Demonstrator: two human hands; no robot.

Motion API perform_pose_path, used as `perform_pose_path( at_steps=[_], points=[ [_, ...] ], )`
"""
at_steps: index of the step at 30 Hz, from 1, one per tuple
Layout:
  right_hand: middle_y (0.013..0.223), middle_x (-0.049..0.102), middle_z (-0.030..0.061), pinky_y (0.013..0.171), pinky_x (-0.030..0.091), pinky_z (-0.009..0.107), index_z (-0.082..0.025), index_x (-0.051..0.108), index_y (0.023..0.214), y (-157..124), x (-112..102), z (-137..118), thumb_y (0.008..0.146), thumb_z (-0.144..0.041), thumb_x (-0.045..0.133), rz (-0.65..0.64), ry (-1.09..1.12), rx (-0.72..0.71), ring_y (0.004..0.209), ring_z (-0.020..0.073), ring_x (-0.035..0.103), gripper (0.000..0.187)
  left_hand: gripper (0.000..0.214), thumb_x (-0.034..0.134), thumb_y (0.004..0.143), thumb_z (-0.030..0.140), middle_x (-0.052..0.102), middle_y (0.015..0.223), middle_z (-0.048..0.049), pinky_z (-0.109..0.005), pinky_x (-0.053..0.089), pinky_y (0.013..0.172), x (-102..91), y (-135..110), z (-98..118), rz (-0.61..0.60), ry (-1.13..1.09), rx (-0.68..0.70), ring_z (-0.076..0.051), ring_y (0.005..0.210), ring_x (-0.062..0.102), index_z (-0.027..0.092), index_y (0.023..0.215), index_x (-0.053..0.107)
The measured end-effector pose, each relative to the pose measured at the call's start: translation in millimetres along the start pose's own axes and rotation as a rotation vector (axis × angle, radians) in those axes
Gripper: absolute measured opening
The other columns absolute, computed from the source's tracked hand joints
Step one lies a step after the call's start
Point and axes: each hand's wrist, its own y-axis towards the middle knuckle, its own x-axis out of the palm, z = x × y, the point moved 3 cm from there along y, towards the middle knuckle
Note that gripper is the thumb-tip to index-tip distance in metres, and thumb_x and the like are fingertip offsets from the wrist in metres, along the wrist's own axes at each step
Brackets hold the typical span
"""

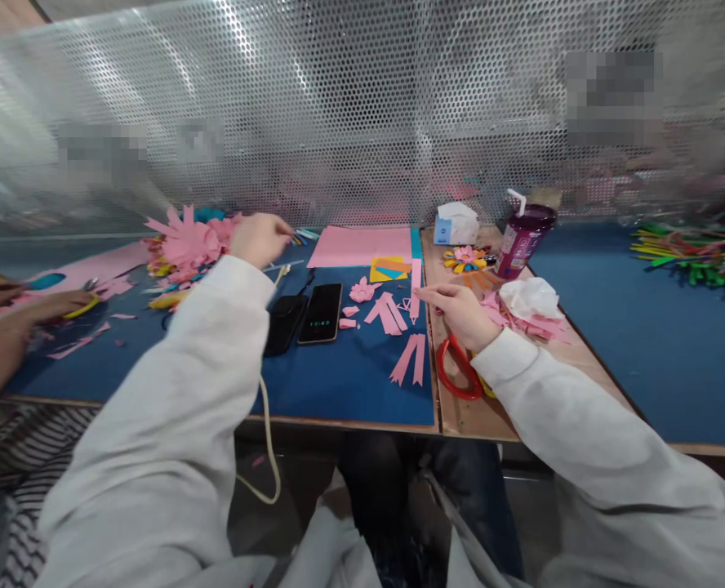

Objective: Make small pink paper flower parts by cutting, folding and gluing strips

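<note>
My left hand [260, 238] is raised over the far side of the blue tabletop, fingers pinched together; what they hold, if anything, is too small to make out. Just beyond its fingertips lie thin stick-like items [304, 236]. My right hand [465, 315] has its fingertips closed at the edge of a narrow pink paper strip [415, 282]. Left of that strip are a small pink paper flower [363, 290] and cut pink pieces [388, 314]. Two notched pink strips [419, 359] lie nearer me. Red-handled scissors [458, 371] rest below my right hand.
A phone [322, 314] and black case [285, 323] lie between my arms. Pink sheets [362, 247] are at the back. A purple drink cup [522, 241], tissue pack [456, 224] and crumpled tissue [529, 297] stand right. At left, another person's hand [62, 307] holds yellow-handled scissors.
</note>
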Motion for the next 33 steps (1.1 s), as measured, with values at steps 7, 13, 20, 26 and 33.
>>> perform_pose_path(
  at_steps=[7, 13, 20, 26, 33],
  points=[
    [0.066, 0.062, 0.0002, 0.067, 0.039, 0.029, -0.018, 0.069, 0.067, -1, 0, 10, 0.062, -0.04, 0.074, -0.034, -0.072, 0.033, 0.066, 0.0129, 0.053, 0.023, 0.025, 0.06, 0.08, 0.029, 0.067, 0.084, -0.0082, -0.026, 0.051, 0.061, 89.5, -70, 115, -0.459, -1.037, 0.145, -0.014, 0.07, 0.063, 0.011, 0.096, 0.063],
    [0.067, 0.061, -0.0004, 0.065, 0.037, 0.028, -0.017, 0.067, 0.066, -7, 7, 8, 0.065, -0.045, 0.07, -0.074, -0.226, 0.038, 0.065, 0.0126, 0.051, 0.028, 0.02, 0.068, 0.073, 0.029, 0.061, 0.07, -0.0016, -0.024, 0.051, 0.058, 109.5, -83, 112, -0.551, -1.317, 0.088, -0.009, 0.059, 0.059, 0.011, 0.078, 0.063],
    [0.075, 0.059, 0.0032, 0.06, 0.043, 0.028, -0.019, 0.069, 0.09, -7, 2, -10, 0.086, -0.035, 0.053, -0.11, -0.628, -0.441, 0.064, 0.0126, 0.051, 0.023, 0.02, 0.072, 0.071, 0.027, 0.061, 0.069, -0.0023, -0.022, 0.047, 0.057, 118.8, -78, 95, -0.589, -1.493, -0.168, -0.008, 0.06, 0.057, 0.01, 0.079, 0.064],
    [0.086, 0.054, 0.0055, 0.065, 0.052, 0.03, -0.024, 0.065, 0.1, -23, 8, -19, 0.085, -0.021, 0.058, -0.159, -0.835, -1.012, 0.076, 0.015, 0.056, 0.017, 0.022, 0.075, 0.068, 0.027, 0.061, 0.069, -0.0017, -0.024, 0.044, 0.059, 119.6, -86, 97, -0.698, -1.578, -0.251, -0.009, 0.062, 0.056, 0.011, 0.078, 0.064],
    [0.085, 0.055, 0.0059, 0.064, 0.053, 0.029, -0.022, 0.065, 0.094, -31, 13, -16, 0.088, -0.02, 0.053, -0.202, -0.905, -1.099, 0.075, 0.0139, 0.057, 0.014, 0.021, 0.074, 0.069, 0.026, 0.061, 0.074, -0.0022, -0.023, 0.042, 0.059, 118.2, -93, 99, -0.738, -1.534, -0.29, -0.009, 0.066, 0.057, 0.011, 0.079, 0.062]
  ],
)
